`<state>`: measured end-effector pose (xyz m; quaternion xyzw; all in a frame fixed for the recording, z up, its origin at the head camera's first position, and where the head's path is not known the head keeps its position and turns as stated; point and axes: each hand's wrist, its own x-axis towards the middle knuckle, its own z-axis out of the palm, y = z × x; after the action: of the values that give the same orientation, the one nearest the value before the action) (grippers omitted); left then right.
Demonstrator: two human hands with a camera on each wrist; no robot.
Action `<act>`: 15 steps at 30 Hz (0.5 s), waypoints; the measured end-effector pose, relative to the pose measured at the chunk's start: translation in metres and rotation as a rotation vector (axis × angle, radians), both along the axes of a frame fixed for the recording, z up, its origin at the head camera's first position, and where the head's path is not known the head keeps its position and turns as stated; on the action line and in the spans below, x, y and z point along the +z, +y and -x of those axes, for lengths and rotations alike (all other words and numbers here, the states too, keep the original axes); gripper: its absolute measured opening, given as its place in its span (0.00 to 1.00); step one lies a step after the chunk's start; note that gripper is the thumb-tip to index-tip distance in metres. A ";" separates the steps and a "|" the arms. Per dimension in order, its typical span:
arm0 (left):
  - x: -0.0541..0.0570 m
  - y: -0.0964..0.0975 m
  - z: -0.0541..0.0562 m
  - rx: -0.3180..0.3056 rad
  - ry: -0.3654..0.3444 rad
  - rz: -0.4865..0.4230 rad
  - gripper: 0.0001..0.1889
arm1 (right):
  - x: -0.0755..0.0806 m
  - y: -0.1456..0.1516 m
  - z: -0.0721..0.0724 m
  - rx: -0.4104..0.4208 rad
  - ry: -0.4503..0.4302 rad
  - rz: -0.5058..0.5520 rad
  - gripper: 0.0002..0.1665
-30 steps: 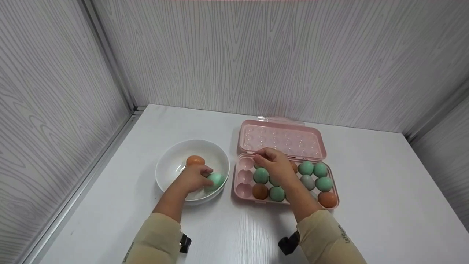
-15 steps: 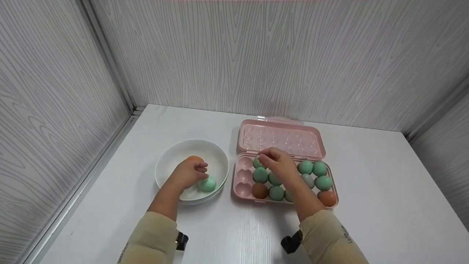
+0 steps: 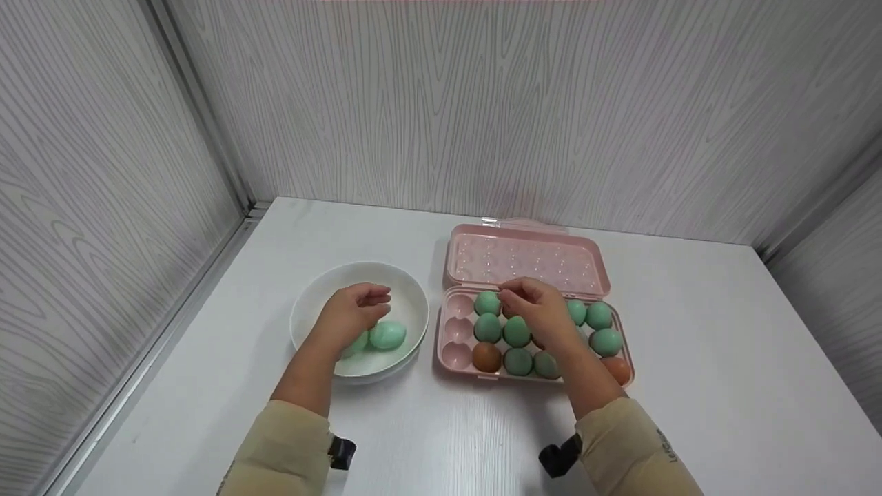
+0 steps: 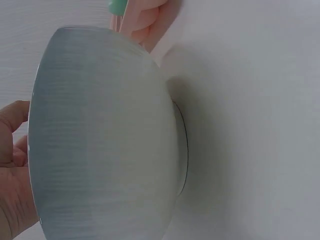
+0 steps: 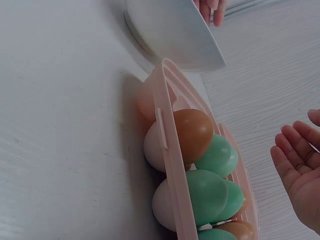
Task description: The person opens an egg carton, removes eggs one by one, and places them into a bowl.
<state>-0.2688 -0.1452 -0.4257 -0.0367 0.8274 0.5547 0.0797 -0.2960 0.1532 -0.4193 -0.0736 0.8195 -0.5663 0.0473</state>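
My left hand (image 3: 350, 311) hovers over the white bowl (image 3: 413, 293), fingers loosely bent, with no egg visible between them. Below it in the bowl lie a light green egg (image 3: 388, 335) and a second green egg (image 3: 355, 344), partly covered by the hand. In the left wrist view the bowl's side (image 4: 105, 140) hides most of that hand. My right hand (image 3: 541, 310) is above the pink egg carton (image 3: 448, 368), and the right wrist view shows its palm bare. Green eggs (image 3: 517, 331) and brown eggs (image 3: 486, 357) fill most cups.
The carton's leftmost column has three bare cups (image 3: 457, 331). Its lid (image 3: 527, 258) lies folded back towards the rear wall (image 3: 482, 103). Bowl and carton stand side by side on a white table (image 3: 441, 441).
My left hand has drawn away from the light green egg, up and back over the bowl. The orange egg there is now out of sight. My right hand has shifted slightly right.
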 end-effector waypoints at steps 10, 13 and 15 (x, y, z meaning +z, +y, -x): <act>0.008 0.022 -0.009 0.000 0.098 -0.205 0.19 | -0.014 0.015 -0.009 0.049 0.067 -0.134 0.16; 0.009 0.028 -0.010 -0.008 0.109 -0.233 0.19 | -0.023 0.016 -0.011 0.063 0.080 -0.167 0.16; 0.008 0.031 -0.010 -0.003 0.104 -0.232 0.19 | -0.028 0.015 -0.013 0.081 0.099 -0.197 0.16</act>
<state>-0.2584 -0.1143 -0.4179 0.0032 0.7607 0.6478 0.0412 -0.2834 0.1686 -0.4470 -0.1295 0.8689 -0.4763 0.0363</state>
